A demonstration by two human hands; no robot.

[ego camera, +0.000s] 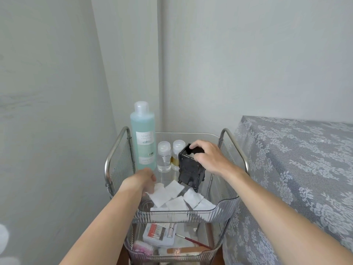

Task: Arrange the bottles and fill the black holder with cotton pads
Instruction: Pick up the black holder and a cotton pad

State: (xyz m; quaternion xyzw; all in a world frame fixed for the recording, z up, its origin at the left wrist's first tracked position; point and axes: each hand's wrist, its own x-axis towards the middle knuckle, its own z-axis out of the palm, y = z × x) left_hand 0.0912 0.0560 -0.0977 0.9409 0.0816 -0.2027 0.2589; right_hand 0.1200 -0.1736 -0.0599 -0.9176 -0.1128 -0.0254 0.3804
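Clear ribbed plastic is forming the top tray [187,214] of a metal-framed trolley [114,155], where everything for the task is being kept. At the tray's back left the tall bottle of blue-green liquid [143,138] is standing upright, with two small clear-capped bottles [164,159] lined up just beside it, so the bottles are judged to be arranged already. The black footed holder [191,170] is being tilted on its feet, its top edge being grasped by the curled fingers of the right hand [205,156]. In front of it, white square cotton pads [176,197] are lying loose on the tray floor. One pad at the left of the heap is being touched by the left hand [146,178]; whether its fingers are pinching that pad cannot be told.

The holder is being balanced on an edge, so a slip on the smooth plastic could be knocking it into the small bottles. A pad being pushed in askew could be folding and jamming at the opening.
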